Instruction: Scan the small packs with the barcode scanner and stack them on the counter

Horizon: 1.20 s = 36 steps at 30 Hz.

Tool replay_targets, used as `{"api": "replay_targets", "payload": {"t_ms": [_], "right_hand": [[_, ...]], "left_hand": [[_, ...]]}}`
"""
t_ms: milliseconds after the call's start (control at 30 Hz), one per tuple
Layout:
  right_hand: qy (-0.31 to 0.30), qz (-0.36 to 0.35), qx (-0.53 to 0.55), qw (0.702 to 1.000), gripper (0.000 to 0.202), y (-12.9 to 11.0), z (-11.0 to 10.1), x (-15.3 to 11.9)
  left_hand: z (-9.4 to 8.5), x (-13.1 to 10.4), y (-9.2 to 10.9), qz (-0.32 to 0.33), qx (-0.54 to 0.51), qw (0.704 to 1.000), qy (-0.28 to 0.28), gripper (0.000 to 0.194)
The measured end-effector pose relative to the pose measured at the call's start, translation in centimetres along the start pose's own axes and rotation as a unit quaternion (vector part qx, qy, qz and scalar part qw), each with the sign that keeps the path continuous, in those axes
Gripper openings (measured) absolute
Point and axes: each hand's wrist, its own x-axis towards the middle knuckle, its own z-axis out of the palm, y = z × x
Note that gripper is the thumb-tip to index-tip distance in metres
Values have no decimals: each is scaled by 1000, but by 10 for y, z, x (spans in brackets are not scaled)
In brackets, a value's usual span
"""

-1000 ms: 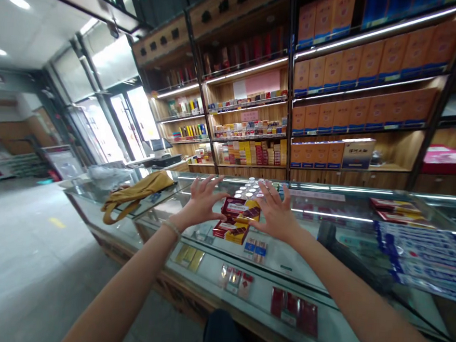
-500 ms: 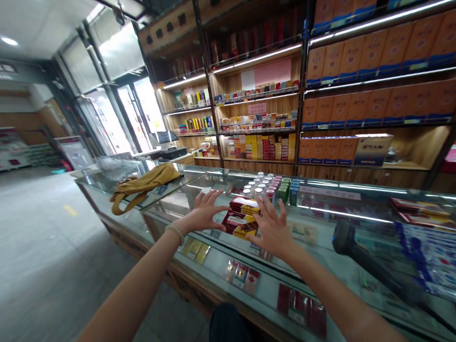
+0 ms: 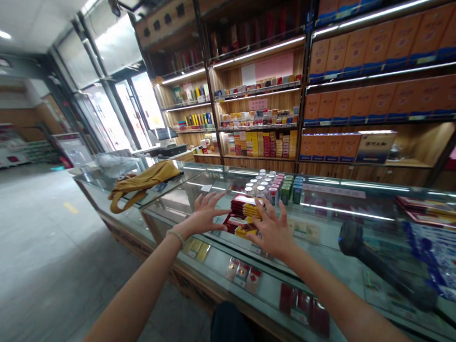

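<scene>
Two stacks of red-and-yellow snack packets [image 3: 237, 219] lie on the glass counter [image 3: 194, 202], one behind the other. On their left side is my left hand [image 3: 205, 215], fingers spread, with thumb and fingers near the packets' edge. My right hand [image 3: 273, 227] is spread at their right side and covers part of the yellow ends. Whether fingertips touch the packets I cannot tell. Neither hand holds anything. Just behind the stacks stand rows of small bottles with white lids [image 3: 262, 183], with pink, green and blue ones to the right.
A black handheld scanner [image 3: 385, 268] lies on the counter to the right, its cable trailing off. Beyond it are blue-and-white packets [image 3: 441, 253] and more red packets [image 3: 428, 208]. A mustard-yellow bag [image 3: 145, 182] rests at left. Stocked shelves [image 3: 258, 129] line the back wall.
My view has shifted slightly. Both hands stay spread on either side of the stacks, and the rear stack now looks squarer and more even.
</scene>
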Motion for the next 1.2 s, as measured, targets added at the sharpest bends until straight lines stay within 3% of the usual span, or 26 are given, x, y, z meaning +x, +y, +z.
{"api": "replay_targets", "payload": {"t_ms": [367, 567, 733, 967, 1200], "right_hand": [[1, 9, 8, 1000, 42, -6, 2, 6], [-1, 12, 14, 1000, 56, 2, -3, 4], [12, 13, 6, 1000, 66, 17, -12, 2], [5, -12, -32, 999, 70, 48, -24, -8], [1, 6, -66, 998, 66, 83, -48, -19]], "left_hand": [[-9, -1, 11, -6, 29, 998, 48, 40], [-16, -1, 16, -23, 22, 999, 21, 67], [-14, 1, 20, -23, 41, 998, 36, 91], [-17, 10, 40, -9, 79, 994, 69, 86], [-19, 39, 74, -10, 59, 994, 94, 79]]}}
